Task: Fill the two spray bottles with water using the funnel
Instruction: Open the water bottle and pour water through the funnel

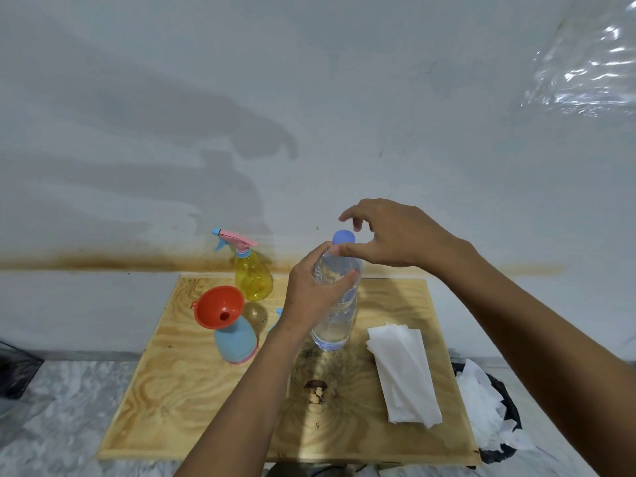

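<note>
A clear water bottle (335,325) with a blue cap (343,237) stands upright on the wooden board. My left hand (315,290) grips its upper body. My right hand (389,235) hovers at the cap, fingers curled around it, thumb at the neck; I cannot tell if they touch the cap. A red funnel (218,307) sits in the neck of a blue spray bottle (236,340) at the left. Behind it stands a yellow spray bottle (253,278) with its pink and blue trigger head on. A blue sprayer part (276,320) peeks out beside my left wrist.
The wooden board (179,401) lies on a marbled floor against a white wall. Folded white paper towels (402,370) lie at the right of the board. A black bin bag with crumpled paper (488,414) sits off the right edge. A dark object (15,370) is at far left.
</note>
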A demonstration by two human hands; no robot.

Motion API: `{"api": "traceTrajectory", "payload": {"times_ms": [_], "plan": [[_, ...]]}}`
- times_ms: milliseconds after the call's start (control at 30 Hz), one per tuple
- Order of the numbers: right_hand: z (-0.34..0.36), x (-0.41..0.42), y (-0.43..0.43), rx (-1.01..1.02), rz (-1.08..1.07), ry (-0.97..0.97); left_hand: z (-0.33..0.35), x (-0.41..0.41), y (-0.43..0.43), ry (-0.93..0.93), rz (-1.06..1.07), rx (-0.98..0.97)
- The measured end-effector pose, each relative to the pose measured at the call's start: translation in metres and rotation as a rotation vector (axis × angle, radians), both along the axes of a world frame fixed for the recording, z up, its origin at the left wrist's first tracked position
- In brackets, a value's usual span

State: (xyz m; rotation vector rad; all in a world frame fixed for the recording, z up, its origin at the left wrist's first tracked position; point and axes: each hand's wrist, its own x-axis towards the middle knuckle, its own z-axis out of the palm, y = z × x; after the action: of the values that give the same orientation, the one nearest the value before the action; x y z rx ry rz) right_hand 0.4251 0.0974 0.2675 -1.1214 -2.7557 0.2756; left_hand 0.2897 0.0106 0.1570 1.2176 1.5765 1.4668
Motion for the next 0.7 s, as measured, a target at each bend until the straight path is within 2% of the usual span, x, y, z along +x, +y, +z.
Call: {"api": "traceTrajectory", "payload": {"times_ms": [67,200,400,567,700], "plan": [[-0.002,-0.005,-0.004,0.003,-0.074,0.035,0.001,0.001,-0.001,0.021,-0.008,0.014],[-0.001,-0.013,-0.008,0.065,-0.038,-0.017,0.001,0.002,0.0,0.022,-0.006,0.022],[0.007,-0.01,-0.003,0.135,0.163,-0.163,-0.004,0.004,0.002,0.014,0.02,-0.015],[0.016,0.0,0.011,0.004,0.347,-0.175,-0.006,0.003,0.003,0.008,0.039,-0.033],[0.02,0.001,0.013,-0.014,0.235,-0.14,-0.007,0.002,0.004,0.017,0.042,-0.048]]}}
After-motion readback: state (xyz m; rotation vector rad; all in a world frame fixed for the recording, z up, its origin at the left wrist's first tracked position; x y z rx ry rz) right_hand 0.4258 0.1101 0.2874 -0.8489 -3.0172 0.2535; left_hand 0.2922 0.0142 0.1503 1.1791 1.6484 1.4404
